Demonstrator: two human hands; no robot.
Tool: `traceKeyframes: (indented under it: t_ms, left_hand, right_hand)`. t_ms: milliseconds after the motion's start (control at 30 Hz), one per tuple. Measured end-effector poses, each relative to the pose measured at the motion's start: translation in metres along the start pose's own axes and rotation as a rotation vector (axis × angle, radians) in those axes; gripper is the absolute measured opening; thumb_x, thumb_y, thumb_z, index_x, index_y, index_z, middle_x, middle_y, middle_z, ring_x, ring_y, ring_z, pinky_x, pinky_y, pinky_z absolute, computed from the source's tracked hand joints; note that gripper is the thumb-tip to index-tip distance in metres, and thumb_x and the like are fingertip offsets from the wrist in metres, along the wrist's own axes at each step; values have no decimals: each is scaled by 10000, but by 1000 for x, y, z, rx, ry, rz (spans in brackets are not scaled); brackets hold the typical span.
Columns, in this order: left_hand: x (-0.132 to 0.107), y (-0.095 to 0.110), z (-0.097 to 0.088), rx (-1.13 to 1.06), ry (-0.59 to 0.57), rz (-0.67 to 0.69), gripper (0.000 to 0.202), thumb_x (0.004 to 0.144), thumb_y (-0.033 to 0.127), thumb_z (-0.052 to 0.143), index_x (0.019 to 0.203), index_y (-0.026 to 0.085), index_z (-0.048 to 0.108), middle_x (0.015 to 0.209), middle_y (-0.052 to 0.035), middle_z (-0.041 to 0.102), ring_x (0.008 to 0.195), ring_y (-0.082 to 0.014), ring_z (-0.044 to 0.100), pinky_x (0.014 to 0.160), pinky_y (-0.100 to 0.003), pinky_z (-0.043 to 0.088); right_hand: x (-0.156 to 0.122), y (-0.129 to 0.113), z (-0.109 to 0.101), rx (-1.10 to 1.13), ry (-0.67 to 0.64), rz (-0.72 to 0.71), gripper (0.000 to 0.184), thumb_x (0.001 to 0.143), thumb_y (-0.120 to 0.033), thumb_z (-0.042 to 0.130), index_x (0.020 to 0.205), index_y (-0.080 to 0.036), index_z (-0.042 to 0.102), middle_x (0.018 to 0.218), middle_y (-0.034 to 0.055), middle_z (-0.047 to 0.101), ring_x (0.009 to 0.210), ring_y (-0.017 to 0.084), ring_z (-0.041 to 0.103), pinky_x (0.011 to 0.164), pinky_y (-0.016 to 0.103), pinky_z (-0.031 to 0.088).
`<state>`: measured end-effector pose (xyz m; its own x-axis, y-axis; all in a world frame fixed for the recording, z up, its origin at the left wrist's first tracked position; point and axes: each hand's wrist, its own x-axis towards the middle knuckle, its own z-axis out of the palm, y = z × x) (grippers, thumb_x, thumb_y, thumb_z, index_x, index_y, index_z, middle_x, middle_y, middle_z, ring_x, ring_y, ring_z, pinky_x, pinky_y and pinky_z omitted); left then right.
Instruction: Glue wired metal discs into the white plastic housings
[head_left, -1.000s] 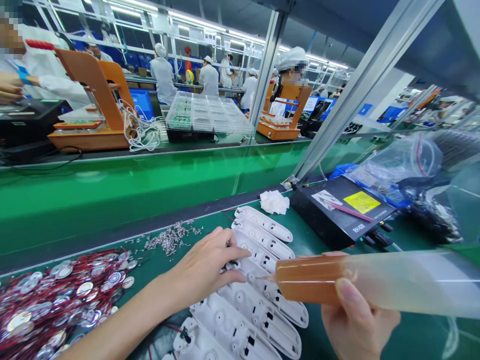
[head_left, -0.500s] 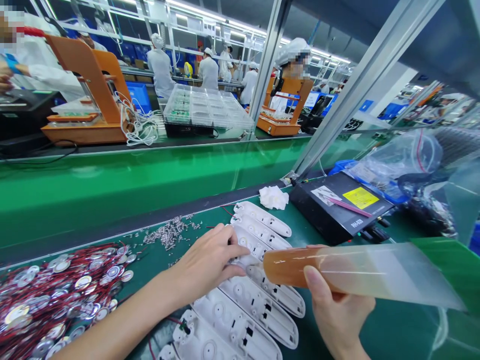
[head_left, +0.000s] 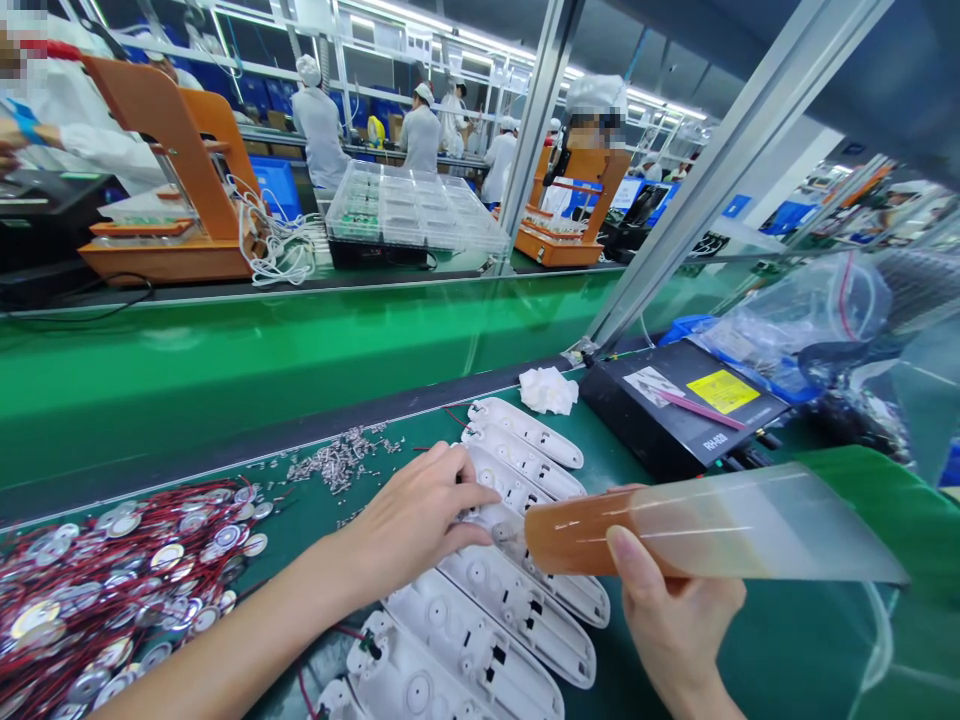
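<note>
I see the translucent glue syringe point(head_left: 675, 525), amber at its front end and cloudy white behind, held nearly level at about four o'clock in the head view, its tip against one of the white plastic housings point(head_left: 517, 600); those housings lie side by side in a slanting row on the green mat point(head_left: 787, 660), running from six o'clock up toward the centre. My right hand point(head_left: 679, 625) is wrapped around the syringe from beneath, thumb pressed on its side; my left hand point(head_left: 420, 520), reaching in from eight o'clock, is flat with curled fingers pressing on the housing under the tip, grasping nothing. At eleven o'clock of that hand lies a scatter of small metal screws point(head_left: 337, 462); at nine o'clock a heap of round metal discs with red wires point(head_left: 112, 590). A crumpled white wipe point(head_left: 549, 390) sits past the far end of the row at twelve o'clock; a black box with a yellow label point(head_left: 686, 405) lies at two o'clock, a clear plastic bag point(head_left: 795, 315) behind it.
</note>
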<state>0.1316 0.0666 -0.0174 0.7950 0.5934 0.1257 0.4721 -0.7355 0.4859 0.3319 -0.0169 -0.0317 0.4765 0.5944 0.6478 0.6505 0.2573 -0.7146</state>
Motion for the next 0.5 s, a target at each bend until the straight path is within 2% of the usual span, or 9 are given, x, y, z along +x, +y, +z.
traceKeyframes:
  t_ms: [333,500]
  left_hand:
    - [2,-1,2,4,2,5,315,775,234,686,1079,236,605,904,-24,509,830,-187,464,701,-314,414]
    - [1,-1,2,14,0,-4,313,776,235,685,1080,240,608,904,-23,511,826,-186,464,704,-313,415]
  right_hand:
    - [6,-3,-5,-215,54,-127,363,726,-453,636,622,-105,625,516,88,619,427,173,584,397,229,468]
    - [7,-2,-4,-255,87,-181,376,737,-464,624,607,-112,612,522,92,621,430,177,587,409,238,473]
